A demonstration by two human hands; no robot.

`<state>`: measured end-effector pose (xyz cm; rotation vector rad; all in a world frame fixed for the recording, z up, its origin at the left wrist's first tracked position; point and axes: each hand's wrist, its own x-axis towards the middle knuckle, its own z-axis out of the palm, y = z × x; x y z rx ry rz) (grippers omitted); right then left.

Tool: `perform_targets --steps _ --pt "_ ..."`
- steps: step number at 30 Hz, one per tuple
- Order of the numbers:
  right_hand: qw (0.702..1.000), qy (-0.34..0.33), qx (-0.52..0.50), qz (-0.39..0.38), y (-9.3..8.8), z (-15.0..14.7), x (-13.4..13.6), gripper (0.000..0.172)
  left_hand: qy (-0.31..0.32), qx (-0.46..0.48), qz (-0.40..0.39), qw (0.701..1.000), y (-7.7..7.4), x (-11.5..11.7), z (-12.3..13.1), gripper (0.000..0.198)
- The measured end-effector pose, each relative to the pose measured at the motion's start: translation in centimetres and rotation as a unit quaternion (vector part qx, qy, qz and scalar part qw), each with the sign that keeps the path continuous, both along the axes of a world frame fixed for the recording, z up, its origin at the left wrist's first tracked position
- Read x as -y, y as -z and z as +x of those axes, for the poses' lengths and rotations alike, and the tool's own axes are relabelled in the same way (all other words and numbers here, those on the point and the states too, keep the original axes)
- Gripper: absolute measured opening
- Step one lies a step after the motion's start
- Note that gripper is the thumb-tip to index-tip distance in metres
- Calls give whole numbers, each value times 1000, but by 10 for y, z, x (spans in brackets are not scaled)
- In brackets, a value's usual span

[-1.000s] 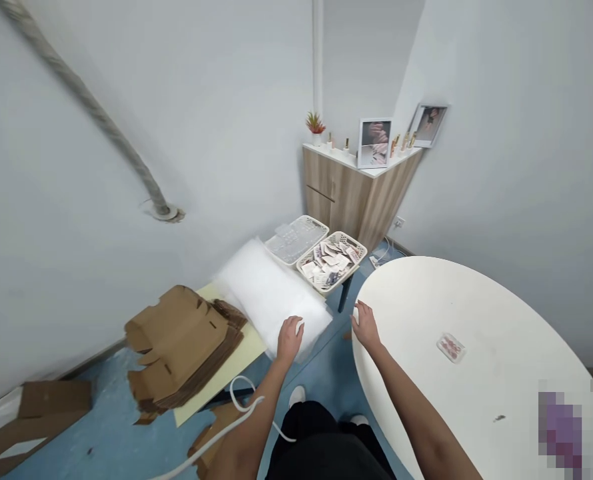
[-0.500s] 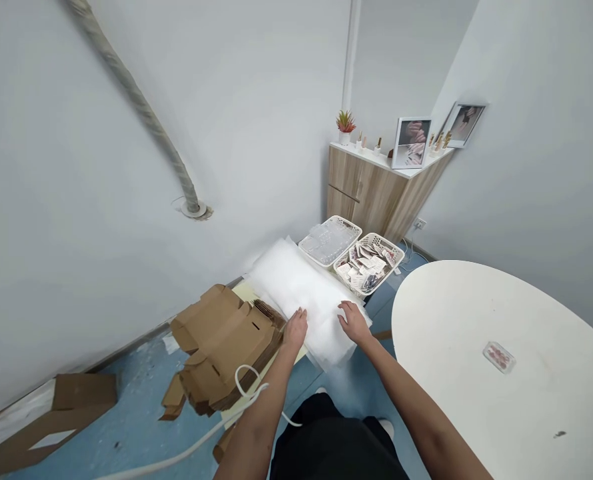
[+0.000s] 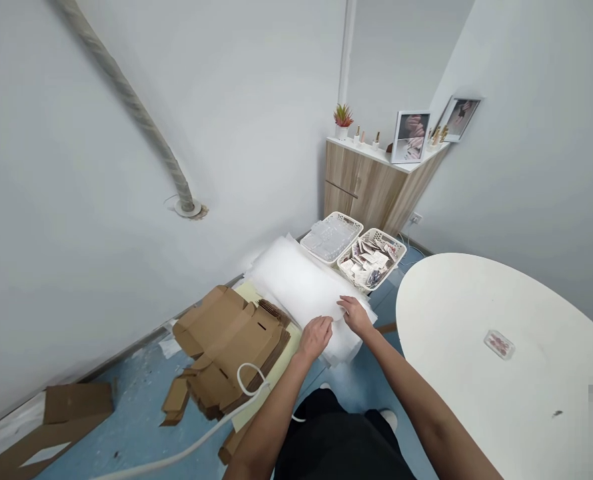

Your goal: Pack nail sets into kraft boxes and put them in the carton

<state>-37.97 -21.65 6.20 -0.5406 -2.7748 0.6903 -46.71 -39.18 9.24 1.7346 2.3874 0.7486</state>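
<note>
A stack of thin, soft white packing sheets (image 3: 289, 273) lies in front of me, its near edge loose and uneven. My left hand (image 3: 316, 337) is at the near edge of the stack, fingers closed together on a white sheet. Close by on the right, my right hand (image 3: 356, 317) has its fingers bent in at the same edge, pinching the sheet. The fingertips of both hands nearly meet, and the thin material between them is hard to make out.
Flattened brown cardboard boxes (image 3: 231, 340) lie left of the sheets, crossed by a white cable (image 3: 196, 443). Behind are a basket of small packets (image 3: 371, 260) and a basket with clear plastic trays (image 3: 331, 239). A white table (image 3: 446, 320) stands right; an open carton (image 3: 76, 413) sits left.
My left hand has moved right and nearer to me along the sheets, closing its fingers at the edge. The right hand has barely moved, its fingers drawn in more.
</note>
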Motion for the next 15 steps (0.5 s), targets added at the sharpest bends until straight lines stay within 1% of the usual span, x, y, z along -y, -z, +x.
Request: perform_targets --steps 2,5,8,10,13,15 --pt "1000 9 1 -2 2 11 -10 53 13 21 -4 1000 6 -1 8 32" --pt "999 30 -4 14 4 31 -23 51 30 41 -22 998 12 -7 19 36" --pt "998 50 -10 30 4 52 -35 49 38 37 -45 998 17 -14 23 41" --pt "997 62 -9 33 3 63 -40 45 3 16 -68 998 23 -16 21 52" --pt "996 83 -3 30 0 74 -41 33 -98 -14 -108 989 39 -12 8 72" --pt "995 97 0 20 -4 76 -37 26 -144 -14 -125 982 51 -6 -3 78"
